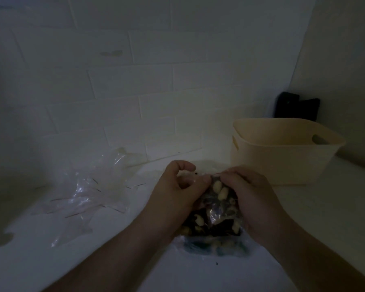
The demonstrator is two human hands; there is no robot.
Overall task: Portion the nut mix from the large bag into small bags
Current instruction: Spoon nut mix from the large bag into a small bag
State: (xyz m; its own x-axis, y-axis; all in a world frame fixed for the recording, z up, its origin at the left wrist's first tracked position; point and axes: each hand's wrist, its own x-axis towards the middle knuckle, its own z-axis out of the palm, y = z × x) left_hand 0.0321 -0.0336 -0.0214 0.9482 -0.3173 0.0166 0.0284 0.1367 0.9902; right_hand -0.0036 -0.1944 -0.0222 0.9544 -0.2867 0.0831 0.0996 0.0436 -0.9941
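Two hands, left hand point(173, 192) and right hand point(253, 199), pinch one nut bag point(217, 211).

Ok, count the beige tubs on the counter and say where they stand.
1. The beige tub stands at the right, against the tiled wall, beyond the hands. Nothing else of that kind shows, though the scene is dim.

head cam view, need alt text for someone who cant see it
Dim view: a person's left hand and right hand pinch the top of a clear bag of nut mix on a white counter. Empty clear bags lie left; a cream basket stands right.
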